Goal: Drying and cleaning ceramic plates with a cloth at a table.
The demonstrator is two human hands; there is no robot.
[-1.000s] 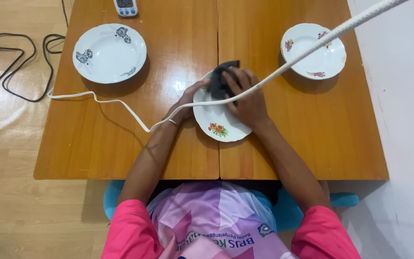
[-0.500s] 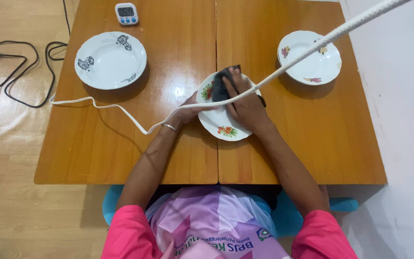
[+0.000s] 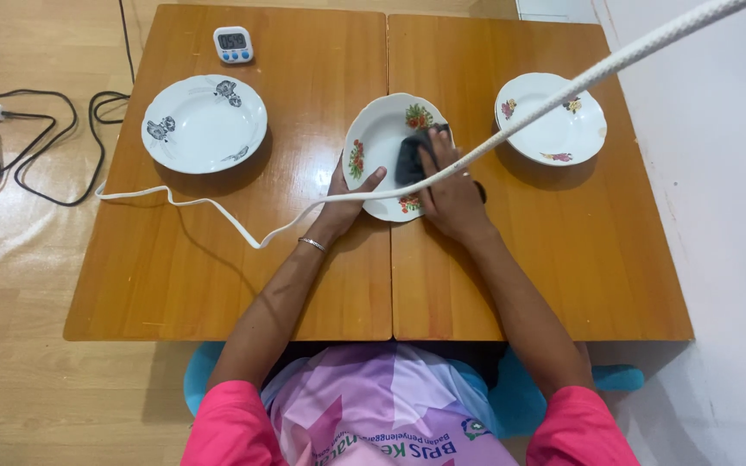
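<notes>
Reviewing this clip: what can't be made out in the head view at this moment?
- Dark cloth: mostly under the right hand; shape unclear.
- Middle plate: its right part covered by cloth, hand and the white cable.
- Timer: display too small.
- Cable's upper end: cut off by the top edge.

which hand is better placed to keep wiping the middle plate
Right. The right hand presses the dark cloth into the plate; the left hand only grips its near rim.
</notes>
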